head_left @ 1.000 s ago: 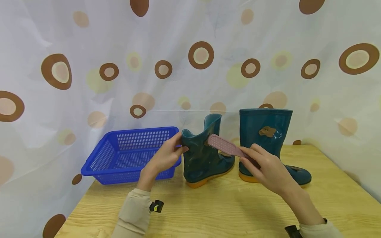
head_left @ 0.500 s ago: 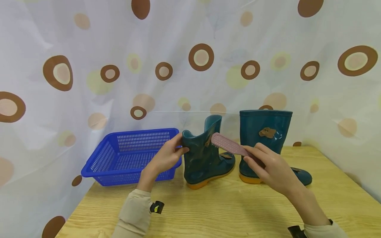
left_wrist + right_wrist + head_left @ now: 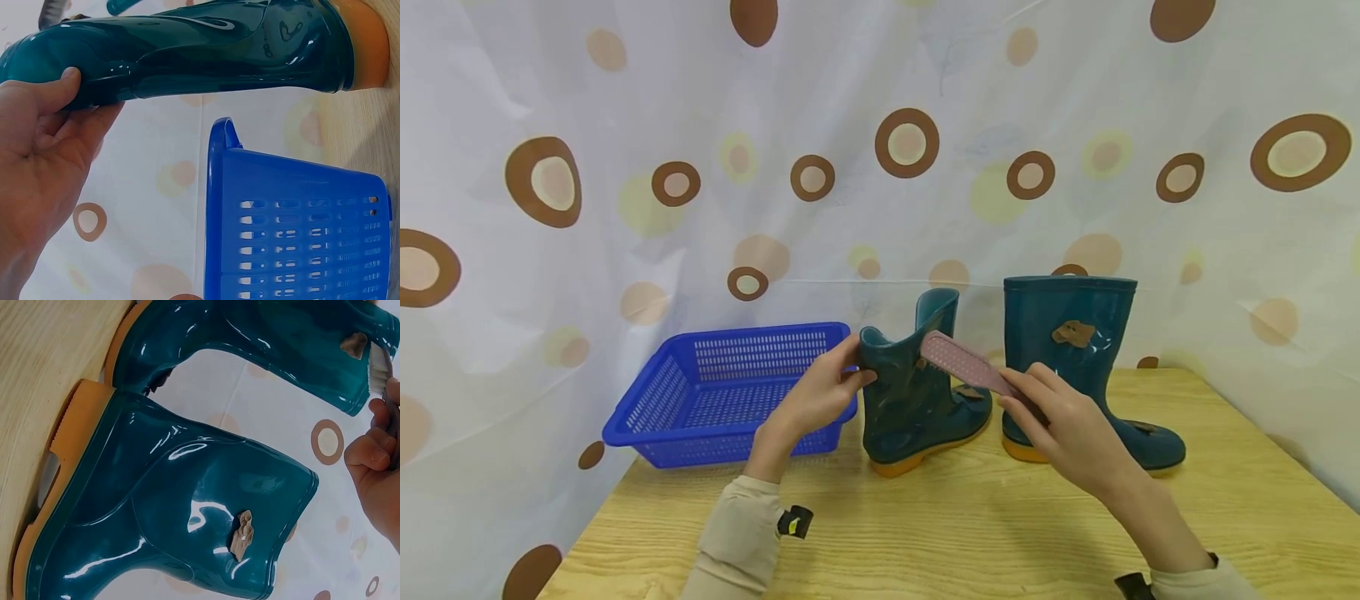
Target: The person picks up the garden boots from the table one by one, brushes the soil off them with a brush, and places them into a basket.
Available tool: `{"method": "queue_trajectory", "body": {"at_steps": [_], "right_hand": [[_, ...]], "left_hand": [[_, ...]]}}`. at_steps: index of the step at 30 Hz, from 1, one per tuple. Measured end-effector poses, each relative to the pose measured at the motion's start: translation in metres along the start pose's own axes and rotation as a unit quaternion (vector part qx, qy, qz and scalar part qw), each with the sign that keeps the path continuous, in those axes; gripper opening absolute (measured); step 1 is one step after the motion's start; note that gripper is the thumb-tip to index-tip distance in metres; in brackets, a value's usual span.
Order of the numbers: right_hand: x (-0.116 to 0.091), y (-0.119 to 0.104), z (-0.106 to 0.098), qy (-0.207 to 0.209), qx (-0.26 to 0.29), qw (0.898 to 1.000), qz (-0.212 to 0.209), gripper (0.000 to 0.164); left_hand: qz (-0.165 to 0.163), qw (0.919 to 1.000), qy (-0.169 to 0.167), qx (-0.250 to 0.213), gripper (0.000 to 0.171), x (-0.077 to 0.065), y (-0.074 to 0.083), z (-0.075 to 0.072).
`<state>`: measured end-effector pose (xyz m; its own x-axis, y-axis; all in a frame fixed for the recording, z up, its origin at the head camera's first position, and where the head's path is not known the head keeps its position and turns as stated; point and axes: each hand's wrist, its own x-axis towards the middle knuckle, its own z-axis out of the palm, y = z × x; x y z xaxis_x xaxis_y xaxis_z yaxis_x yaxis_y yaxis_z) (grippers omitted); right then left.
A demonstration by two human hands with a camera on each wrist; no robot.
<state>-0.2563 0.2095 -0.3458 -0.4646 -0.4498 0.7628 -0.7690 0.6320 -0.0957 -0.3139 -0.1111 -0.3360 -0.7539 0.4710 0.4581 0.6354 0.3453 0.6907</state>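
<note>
A dark teal rubber boot (image 3: 898,408) with an orange sole stands upright on the table, its top opening pinched inward. My left hand (image 3: 812,396) grips the back of that opening, thumb on the near side in the left wrist view. In my right hand (image 3: 1075,429) is the handle of a pink brush (image 3: 958,360). Its pale bristles (image 3: 379,372) face the upper shaft, right beside a brown mud-like patch (image 3: 354,345). Another brown patch (image 3: 972,392) lies on this boot's foot. To the right stands the matching boot (image 3: 1030,312), with a brown patch (image 3: 1073,333) on its shaft.
A blue perforated plastic basket (image 3: 730,432) sits at the table's left, close behind my left hand. Behind everything hangs a white curtain (image 3: 850,75) with brown circles. The wooden table (image 3: 925,533) extends in front of the boots.
The brush swung slightly right, off the patch, then came back left and up against the boot's shaft. My left hand and both boots have stayed in place.
</note>
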Motion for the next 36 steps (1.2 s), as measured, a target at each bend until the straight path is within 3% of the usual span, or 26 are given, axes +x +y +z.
{"method": "queue_trajectory", "body": {"at_steps": [27, 36], "right_hand": [[0.000, 0.001, -0.010, -0.042, 0.003, 0.999, 0.009, 0.028], [0.001, 0.002, -0.014, -0.007, 0.014, 1.000, -0.019, 0.033]], "left_hand": [[-0.003, 1.0000, 0.000, 0.001, 0.038, -0.001, 0.002, -0.001], [-0.005, 1.0000, 0.001, 0.004, 0.038, -0.001, 0.002, -0.001]]}}
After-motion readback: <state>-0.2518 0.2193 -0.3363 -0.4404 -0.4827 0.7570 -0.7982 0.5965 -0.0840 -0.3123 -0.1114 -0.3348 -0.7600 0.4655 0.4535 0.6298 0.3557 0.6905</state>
